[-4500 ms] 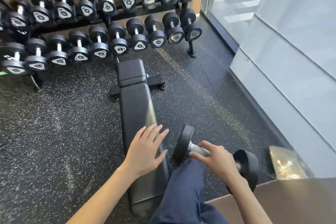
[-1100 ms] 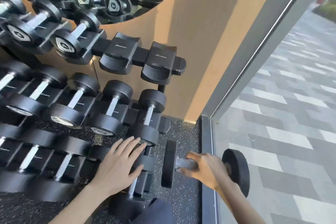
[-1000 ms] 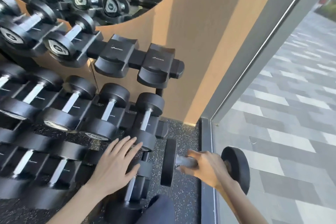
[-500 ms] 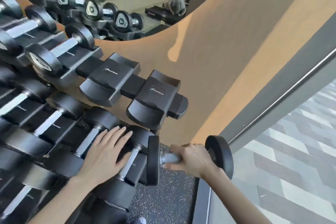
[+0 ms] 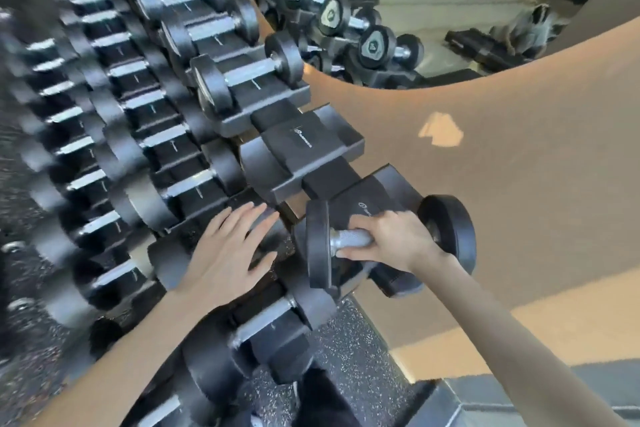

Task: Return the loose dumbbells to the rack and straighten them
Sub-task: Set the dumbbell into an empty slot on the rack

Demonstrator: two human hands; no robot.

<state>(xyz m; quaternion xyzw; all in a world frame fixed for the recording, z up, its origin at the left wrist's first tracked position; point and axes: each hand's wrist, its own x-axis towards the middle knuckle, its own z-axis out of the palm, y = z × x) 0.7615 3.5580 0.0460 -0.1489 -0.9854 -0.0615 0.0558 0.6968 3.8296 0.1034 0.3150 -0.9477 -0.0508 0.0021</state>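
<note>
1. Presently the right hand (image 5: 391, 243) is clenched round the handle of the dumbbell (image 5: 349, 239), holding it at the end cradle (image 5: 377, 198) of the rack's (image 5: 263, 104) top tier. I cannot tell whether it bears on the cradle. The left hand (image 5: 228, 253) is released, fingers straight, spread over the tier below.
2. Misseating: the handle looks slightly skewed against the line of the racked dumbbells. Lowered like that, 1 head could land on the cradle's edge, and the weight could rock or roll out.
3. Dropping: only 1 hand carries the weight. A slip would send it onto the lower dumbbell (image 5: 273, 315) or the floor (image 5: 349, 357), near the leg (image 5: 322, 399).
4. Pinching: the left hand lies just beside the near head. If the dumbbell swings left, those fingers could be caught between it and the rack.
5. Knuckles: the right hand's fingers wrap under the handle, so a hard set-down could trap them against the cradle.
6. Wrong slot: 2 cradles look empty, the end cradle and its neighbour (image 5: 304, 146). No weight marking is legible, so I cannot judge which fits.
7. Wall: the far head sits near the wall (image 5: 519, 166), and too long a push could knock it.
</note>
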